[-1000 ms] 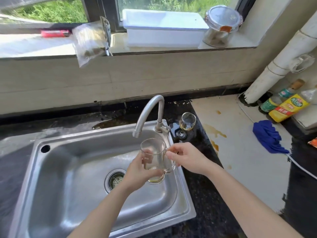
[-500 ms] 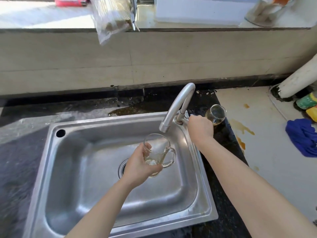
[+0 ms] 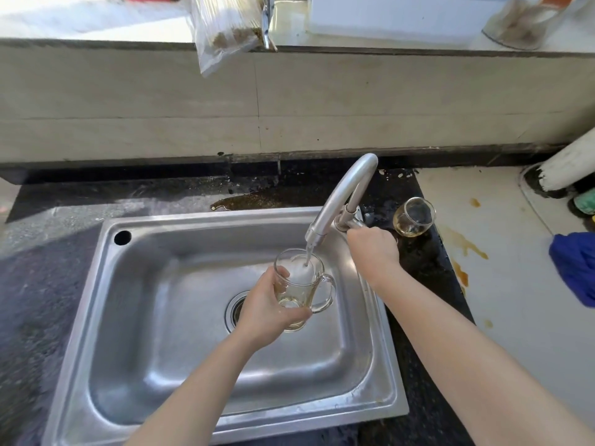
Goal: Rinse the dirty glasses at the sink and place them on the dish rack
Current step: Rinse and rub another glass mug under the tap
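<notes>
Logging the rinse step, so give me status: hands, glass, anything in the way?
Left hand gripping glass mug under running faucet. Right hand on the tap lever. Wine glass waiting on the counter. Nothing in the way.

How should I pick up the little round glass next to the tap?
Probably by its round bowl, coming from the right side. The little round glass stands upright on the dark counter with yellowish liquid at the bottom, so keep it level. The tap and the right hand on its lever crowd the left side. Its base is hidden, so a wrap-around grip on the bowl seems safest.
</notes>
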### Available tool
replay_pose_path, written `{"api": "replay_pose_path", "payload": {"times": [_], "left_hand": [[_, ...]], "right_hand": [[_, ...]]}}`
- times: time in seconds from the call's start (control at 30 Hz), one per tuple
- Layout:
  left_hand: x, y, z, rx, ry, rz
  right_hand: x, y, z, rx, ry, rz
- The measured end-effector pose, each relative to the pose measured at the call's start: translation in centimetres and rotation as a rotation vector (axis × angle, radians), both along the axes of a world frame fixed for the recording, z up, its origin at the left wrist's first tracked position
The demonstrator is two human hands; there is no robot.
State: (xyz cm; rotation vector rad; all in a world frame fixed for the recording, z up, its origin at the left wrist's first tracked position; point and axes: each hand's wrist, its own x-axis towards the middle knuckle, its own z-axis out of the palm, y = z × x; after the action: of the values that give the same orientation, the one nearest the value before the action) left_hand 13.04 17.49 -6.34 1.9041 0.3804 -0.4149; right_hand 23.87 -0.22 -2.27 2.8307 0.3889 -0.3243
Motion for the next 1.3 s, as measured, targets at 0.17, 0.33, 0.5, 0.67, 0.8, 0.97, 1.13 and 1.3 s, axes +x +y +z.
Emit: {"api": "replay_pose_path", "payload": {"times": [0.17,0.33,0.5,0.67,0.8,0.97,1.13,1.3], "left_hand": [[-0.2,0.0,-0.3,-0.031,0.04,0.034],[-0.1,0.0,-0.4,-0.092,0.08,0.068],[-0.3,-0.5,0.1,-0.132,0.098,0.046],[0.2,0.6,0.3,-0.364,0.145,0.097],[1.0,1.3,1.7,-0.76,0.169,0.186],[0.9,1.3,1.2,-0.916,0.231,0.424],[1.0,-0.2,0.2,-0.641,0.195,0.415],[1.1,-0.8,0.6,-0.612,0.172,0.527]], "right_hand": [[-0.5,-0.2,0.2,0.157,-0.219,-0.052],[-5.6,-0.2,-0.2,0.925,0.191,-0.397],[-8.3,2.1,-0.9,1.263,0.362,-0.595],[-7.0,5.1,-0.2,1.412,0.264,-0.813],[-5.7,4.3,-0.2,1.432,0.153,-0.971],[-6.1,4.8,-0.2,1.315,0.297,-0.781],[-5.5,5.3,-0.6,1.37,0.28,-0.914],[-5.0,5.7,-0.6,1.353,0.333,-0.878]]}}
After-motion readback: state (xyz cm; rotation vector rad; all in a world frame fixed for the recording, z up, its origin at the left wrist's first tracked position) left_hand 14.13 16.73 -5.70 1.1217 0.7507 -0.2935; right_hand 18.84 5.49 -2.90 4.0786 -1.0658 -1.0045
